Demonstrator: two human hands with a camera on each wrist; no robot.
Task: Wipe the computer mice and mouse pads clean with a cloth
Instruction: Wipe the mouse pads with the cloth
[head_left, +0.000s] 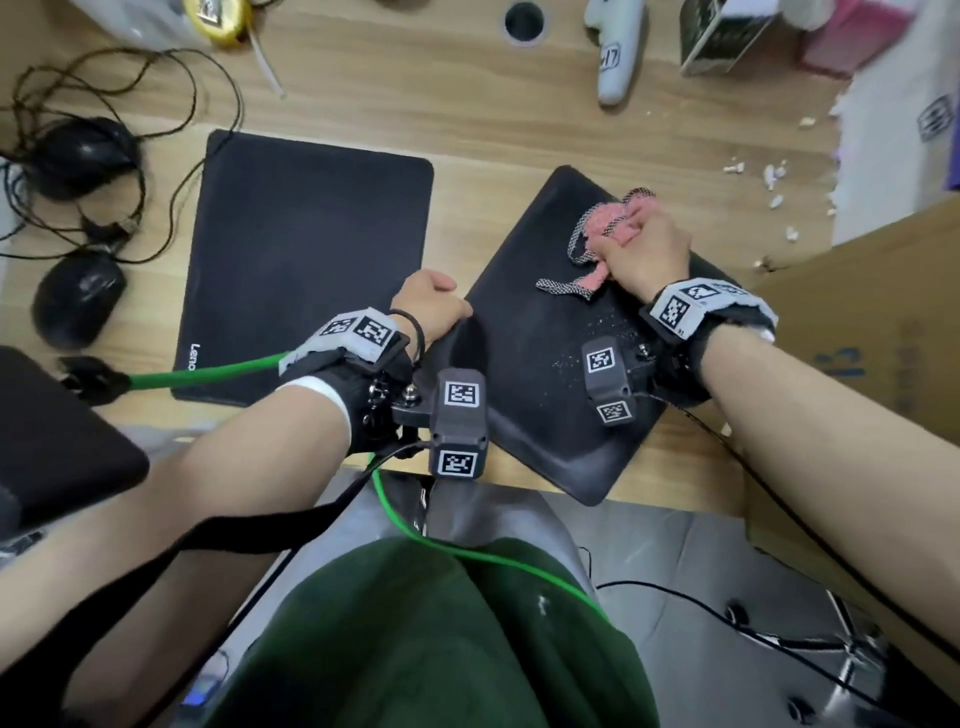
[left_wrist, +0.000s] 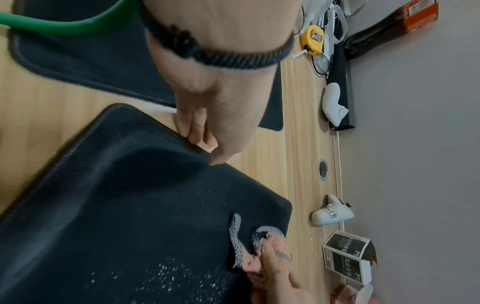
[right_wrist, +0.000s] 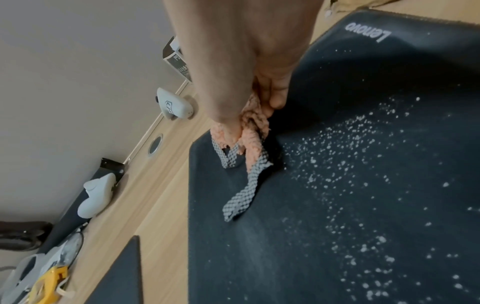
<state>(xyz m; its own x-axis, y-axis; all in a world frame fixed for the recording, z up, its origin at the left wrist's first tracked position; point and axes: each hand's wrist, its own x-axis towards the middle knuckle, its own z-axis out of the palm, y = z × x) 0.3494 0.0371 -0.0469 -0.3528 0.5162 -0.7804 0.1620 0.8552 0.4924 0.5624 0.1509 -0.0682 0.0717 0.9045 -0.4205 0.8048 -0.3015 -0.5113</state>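
Observation:
A black mouse pad (head_left: 540, 364) lies askew on the wooden desk, dusted with white crumbs (right_wrist: 363, 185). My right hand (head_left: 644, 249) grips a bunched pink cloth (head_left: 605, 228) with a grey mesh border and presses it onto the pad's far part. My left hand (head_left: 431, 306) pinches the pad's left edge (left_wrist: 197, 148) and lifts it a little. A second black mouse pad (head_left: 306, 260) lies flat to the left. Two black wired mice (head_left: 78, 301) (head_left: 83, 156) sit at the desk's left side.
White handheld devices (head_left: 618, 52), a printed box (head_left: 717, 36) and a yellow tape measure (head_left: 215, 15) stand along the desk's back. White crumbs (head_left: 769, 176) lie at the right, next to a cardboard box (head_left: 857, 338). Tangled black cables (head_left: 104, 88) lie at the left.

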